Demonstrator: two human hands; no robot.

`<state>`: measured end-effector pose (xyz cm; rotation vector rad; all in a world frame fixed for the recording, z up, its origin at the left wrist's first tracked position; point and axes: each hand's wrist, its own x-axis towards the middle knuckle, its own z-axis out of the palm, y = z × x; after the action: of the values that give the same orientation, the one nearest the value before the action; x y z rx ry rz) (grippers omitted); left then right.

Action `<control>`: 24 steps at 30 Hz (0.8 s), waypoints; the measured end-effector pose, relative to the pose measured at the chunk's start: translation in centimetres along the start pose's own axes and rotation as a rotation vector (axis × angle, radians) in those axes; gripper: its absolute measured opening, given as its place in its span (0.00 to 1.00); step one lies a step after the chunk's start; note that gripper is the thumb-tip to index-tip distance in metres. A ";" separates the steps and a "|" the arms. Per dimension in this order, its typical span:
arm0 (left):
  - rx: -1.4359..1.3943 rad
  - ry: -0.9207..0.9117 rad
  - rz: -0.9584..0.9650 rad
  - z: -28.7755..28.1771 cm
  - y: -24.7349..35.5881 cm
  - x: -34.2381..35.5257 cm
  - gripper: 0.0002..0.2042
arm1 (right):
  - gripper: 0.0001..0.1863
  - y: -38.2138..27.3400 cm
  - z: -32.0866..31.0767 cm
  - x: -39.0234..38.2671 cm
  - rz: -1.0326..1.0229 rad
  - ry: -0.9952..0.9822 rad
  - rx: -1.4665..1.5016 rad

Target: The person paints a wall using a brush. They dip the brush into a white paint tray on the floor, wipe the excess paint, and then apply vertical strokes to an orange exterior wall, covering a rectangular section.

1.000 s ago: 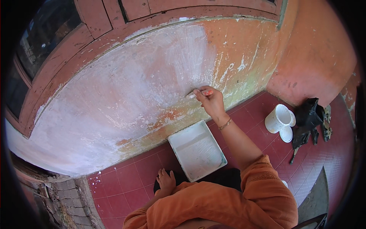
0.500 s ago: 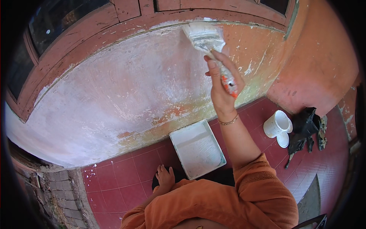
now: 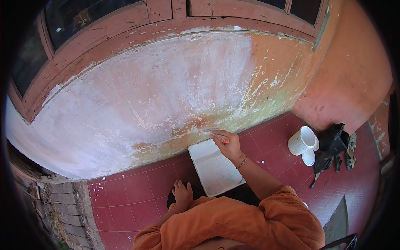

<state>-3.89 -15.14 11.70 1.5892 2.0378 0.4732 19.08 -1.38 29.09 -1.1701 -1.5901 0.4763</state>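
Observation:
My right hand point(image 3: 230, 146) is closed round the handle of a paintbrush point(image 3: 222, 138), low down in front of the wall and over the far end of the white tray point(image 3: 208, 188). The brush head looks thin and blurred from here, so I cannot tell whether it touches the wall. My left hand point(image 3: 182, 193) lies on my dark-clothed leg, fingers apart, holding nothing. On the wall point(image 3: 146, 91), streaky white paint covers the left and middle, with bare orange to its right. The tray, coated with whitish paint, stands on the floor before me.
Above the wall runs a reddish wooden window frame point(image 3: 179, 26). To the right stand a white bucket point(image 3: 298, 143), its round lid point(image 3: 308, 158) and a crumpled black plastic bag point(image 3: 332, 139). Red floor tiles point(image 3: 129, 196) carry white drips; stone paving point(image 3: 66, 204) lies left.
My right hand has come down with the paintbrush from the top of the wall to just above the tray. White paint now shows where the brush was. My left hand stays put.

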 end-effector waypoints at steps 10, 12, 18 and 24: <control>-0.020 0.010 -0.020 -0.3 -0.2 0.0 0.29 | 0.07 -11.5 -3.9 14.8 0.093 -0.137 0.212; -0.032 -0.002 -0.031 -0.4 -0.2 0.0 0.30 | 0.06 -15.1 -5.3 14.3 0.059 -0.027 0.312; -0.043 -0.013 -0.043 -0.4 -0.6 -0.1 0.30 | 0.13 -16.3 -2.7 11.3 -0.588 0.469 0.156; -0.066 0.001 -0.027 -0.6 -0.7 0.1 0.29 | 0.16 -6.7 3.5 6.9 -0.548 0.286 -0.140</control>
<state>-4.81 -15.19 11.72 1.5210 2.0212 0.5254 13.20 2.47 36.53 -0.8072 -1.6213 -0.1556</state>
